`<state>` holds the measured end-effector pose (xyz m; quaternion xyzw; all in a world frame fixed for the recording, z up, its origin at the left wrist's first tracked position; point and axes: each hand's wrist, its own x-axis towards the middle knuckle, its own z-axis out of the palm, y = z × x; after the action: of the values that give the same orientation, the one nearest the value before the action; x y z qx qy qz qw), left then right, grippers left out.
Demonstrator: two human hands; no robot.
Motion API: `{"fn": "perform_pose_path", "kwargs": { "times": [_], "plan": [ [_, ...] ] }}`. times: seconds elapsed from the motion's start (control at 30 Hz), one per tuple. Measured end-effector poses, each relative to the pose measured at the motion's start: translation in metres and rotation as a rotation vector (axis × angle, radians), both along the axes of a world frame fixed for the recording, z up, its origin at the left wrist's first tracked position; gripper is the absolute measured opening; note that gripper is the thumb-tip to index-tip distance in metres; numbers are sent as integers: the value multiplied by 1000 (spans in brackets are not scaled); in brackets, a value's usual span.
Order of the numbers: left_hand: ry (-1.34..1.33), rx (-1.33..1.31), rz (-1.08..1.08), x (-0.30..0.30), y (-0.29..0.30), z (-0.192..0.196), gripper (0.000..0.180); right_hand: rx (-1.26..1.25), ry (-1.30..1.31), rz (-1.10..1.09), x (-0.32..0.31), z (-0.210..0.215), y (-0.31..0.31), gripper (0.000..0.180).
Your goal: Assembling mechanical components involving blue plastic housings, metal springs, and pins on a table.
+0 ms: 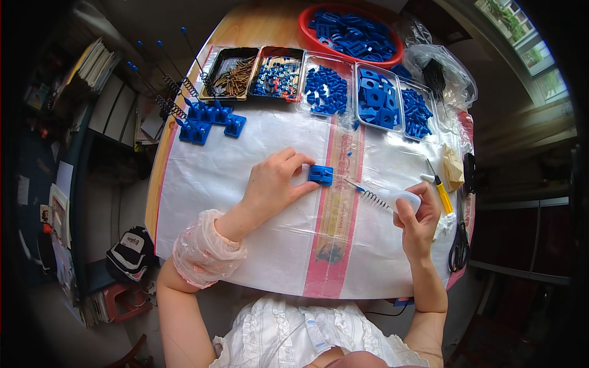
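My left hand [277,183] pinches a small blue plastic block [321,175] between thumb and fingers, at the middle of the sheet. Fingers closed, my right hand [417,219] grips a white rounded bottle [407,199], partly hidden by the fingers. A dark coil spring [375,199] with a blue tip [360,189] and a thin pointed end stretches from beside the bottle toward the block. Whether the spring is held or lies on the sheet, I cannot tell. A tiny blue piece [350,154] lies beyond the block.
Trays of screws [238,76], small mixed parts [279,76] and blue pieces [327,89] line the far side, before a red basin [304,30]. Blue bases [195,131] with springs and rods stand far left. A yellow-handled screwdriver [443,195] and black scissors [458,248] lie right.
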<state>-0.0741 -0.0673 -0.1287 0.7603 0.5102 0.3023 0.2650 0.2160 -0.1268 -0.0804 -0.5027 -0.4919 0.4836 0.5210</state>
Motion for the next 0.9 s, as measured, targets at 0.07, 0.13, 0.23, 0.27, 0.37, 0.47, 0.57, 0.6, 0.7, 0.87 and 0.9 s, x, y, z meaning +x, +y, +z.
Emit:
{"fn": "perform_pose_path", "kwargs": {
  "times": [0.07, 0.13, 0.23, 0.27, 0.37, 0.47, 0.57, 0.6, 0.7, 0.87, 0.9],
  "plan": [
    [8, -3, 3, 0, 0, 0, 36, -1, -8, 2, 0, -1, 0, 18],
    [8, -3, 4, -1, 0, 0, 36, -6, -2, 7, 1, -2, 0, 17],
    [-3, 3, 1, 0, 0, 1, 36, -11, -2, 3, 1, -1, 0, 17],
    [-6, 4, 1, 0, 0, 1, 36, -12, -2, 0, 0, -1, 0, 17],
    [-10, 7, 2, 0, -1, 1, 36, -9, -7, 4, 1, -2, 0, 17],
    [-4, 8, -1, -1, 0, 0, 36, -8, -8, 3, 1, -2, 0, 17],
    [1, 9, 0, -1, 0, 1, 36, -12, -9, 1, 1, -1, 0, 17],
    [2, 9, 1, 0, -1, 1, 36, -12, -5, 3, 1, 0, 0, 17],
    [18, -1, 3, 0, 0, 1, 36, -10, -3, 8, 0, 0, 0, 17],
    [8, -7, 8, 0, 0, 1, 37, -7, -3, 8, 0, -2, 1, 17],
    [3, -3, 8, 0, 0, 1, 37, -7, -5, 9, 0, -2, 1, 17]
  ]
}}
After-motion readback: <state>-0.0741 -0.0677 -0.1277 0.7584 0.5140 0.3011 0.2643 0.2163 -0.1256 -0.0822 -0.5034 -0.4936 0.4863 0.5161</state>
